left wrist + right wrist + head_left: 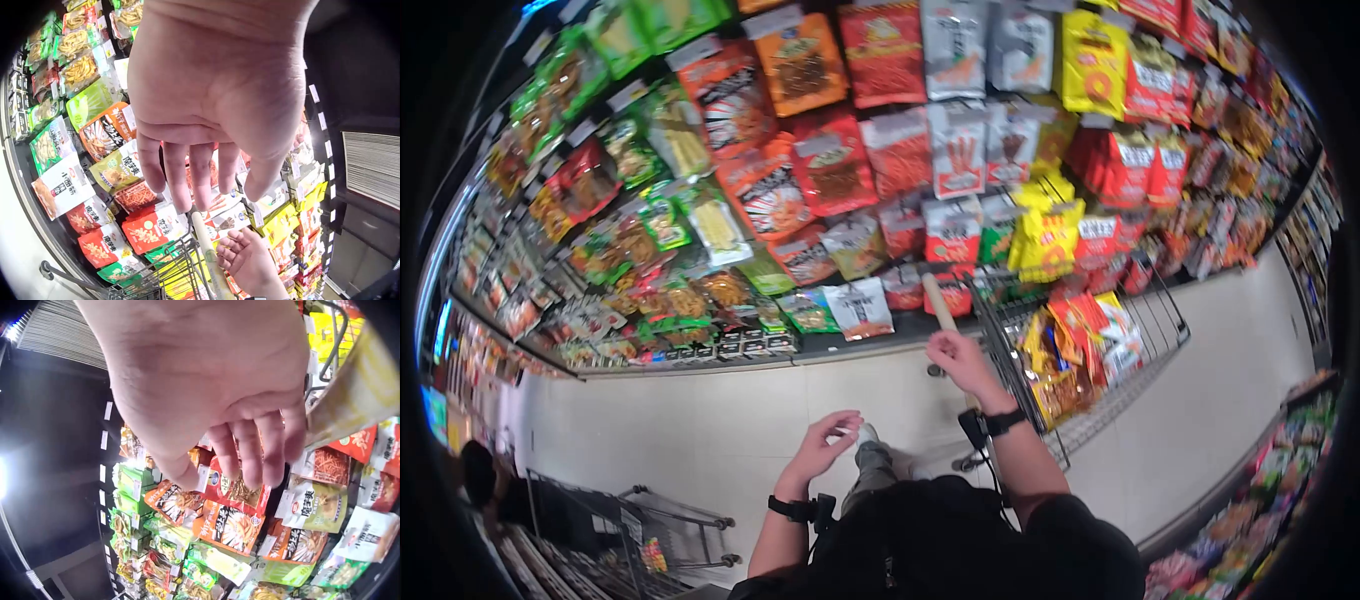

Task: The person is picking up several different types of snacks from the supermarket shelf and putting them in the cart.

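Note:
The left hand [822, 447] is held out in the air in front of the body, fingers loosely bent and apart from the thumb, holding nothing. The right hand [962, 362] is beside the pale handle bar [940, 303] of a wire shopping cart [1182, 335], its fingers loosely bent; nothing shows in its grasp. In the left wrist view the left hand [215, 94] hangs with fingers extended, and the right hand [249, 262] is next to the handle. The right wrist view has the right hand [212, 381] with relaxed fingers near the handle [362, 387]. Snack bags [1082, 345] lie in the cart.
Racks of hanging snack bags [805, 65] stretch across the front, with a dark lower shelf edge [690, 368] above a pale tiled floor [770, 400]. Another cart [635, 525] stands at lower left, near a person [480, 475]. More packaged goods [1250, 520] are at lower right.

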A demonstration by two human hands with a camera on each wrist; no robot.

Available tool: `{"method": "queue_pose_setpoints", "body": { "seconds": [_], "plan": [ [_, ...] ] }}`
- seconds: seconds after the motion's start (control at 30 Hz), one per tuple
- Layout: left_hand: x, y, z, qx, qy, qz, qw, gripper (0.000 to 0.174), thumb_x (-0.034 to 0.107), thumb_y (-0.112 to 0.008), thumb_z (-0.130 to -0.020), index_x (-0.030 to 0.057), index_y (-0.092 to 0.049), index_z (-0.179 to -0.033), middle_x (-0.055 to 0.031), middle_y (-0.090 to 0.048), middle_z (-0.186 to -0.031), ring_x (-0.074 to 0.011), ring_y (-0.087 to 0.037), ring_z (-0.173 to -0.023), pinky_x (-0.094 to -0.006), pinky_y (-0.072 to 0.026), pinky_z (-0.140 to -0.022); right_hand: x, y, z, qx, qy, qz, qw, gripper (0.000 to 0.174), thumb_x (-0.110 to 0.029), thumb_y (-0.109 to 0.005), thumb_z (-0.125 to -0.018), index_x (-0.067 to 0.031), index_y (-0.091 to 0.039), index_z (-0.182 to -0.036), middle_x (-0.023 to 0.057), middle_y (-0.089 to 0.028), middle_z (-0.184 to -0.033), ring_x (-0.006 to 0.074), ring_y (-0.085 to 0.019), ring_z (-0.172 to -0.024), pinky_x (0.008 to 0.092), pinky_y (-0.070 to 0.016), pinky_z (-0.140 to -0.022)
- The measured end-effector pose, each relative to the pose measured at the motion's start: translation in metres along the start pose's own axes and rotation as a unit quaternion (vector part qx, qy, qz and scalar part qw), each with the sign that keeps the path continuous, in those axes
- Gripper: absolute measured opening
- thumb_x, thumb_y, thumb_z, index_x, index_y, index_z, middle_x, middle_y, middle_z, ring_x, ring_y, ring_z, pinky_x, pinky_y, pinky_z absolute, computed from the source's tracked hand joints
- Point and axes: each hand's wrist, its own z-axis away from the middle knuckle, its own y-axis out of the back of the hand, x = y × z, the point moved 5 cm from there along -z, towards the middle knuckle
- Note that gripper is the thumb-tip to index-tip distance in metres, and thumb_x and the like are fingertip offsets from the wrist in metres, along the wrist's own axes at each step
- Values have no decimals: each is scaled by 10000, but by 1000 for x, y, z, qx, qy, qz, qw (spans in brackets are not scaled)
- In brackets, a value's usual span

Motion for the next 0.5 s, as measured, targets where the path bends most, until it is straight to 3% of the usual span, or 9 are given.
{"method": "queue_pose_setpoints", "body": {
  "seconds": [0.07, 0.1, 0.17, 0.4, 0.5],
  "plan": [
    [-9, 7, 7, 29, -9, 0, 1000, 318, 116, -613, -829, 44, -548, -1132, -43, -626, -1019, -119, -568, -935, -270, -443, -786, 1, 8, 3, 57, 6, 79, 995, 270, -210, -690, -756, -15, -569, -897, 54, -602, -770, 115, -554, -693, 257, -451, -617],
    [-17, 10, 11, 30, 9, 9, 999, 304, 92, -596, -833, 38, -546, -1128, -53, -621, -1023, -127, -570, -941, -270, -446, -793, 5, 12, 2, 88, 36, 112, 989, 274, -217, -709, -734, -15, -560, -843, 59, -565, -661, 126, -530, -600, 268, -427, -550],
    [-25, 16, 17, 41, 23, 37, 998, 274, 97, -583, -849, 31, -549, -1113, -55, -621, -1008, -130, -573, -942, -265, -444, -797, -11, 19, 4, 79, -12, 245, 966, 287, -233, -727, -712, -25, -543, -785, 52, -499, -555, 141, -479, -505, 284, -380, -476],
    [-42, 50, 24, 84, 54, 43, 994, 232, 125, -588, -857, 35, -567, -1070, -33, -623, -979, -108, -567, -926, -258, -439, -766, -6, 19, -5, 21, -35, 273, 961, 314, -252, -741, -694, -37, -517, -743, 32, -455, -507, 128, -432, -457, 284, -341, -437],
    [-37, 86, 4, 117, 48, 15, 992, 196, 127, -600, -846, 54, -580, -1027, -24, -617, -978, -105, -562, -915, -256, -437, -763, 1, 20, -9, 3, -59, 154, 986, 230, -143, -725, -730, -56, -512, -745, -69, -421, -541, 20, -363, -495, 199, -287, -439]
  ]
}}
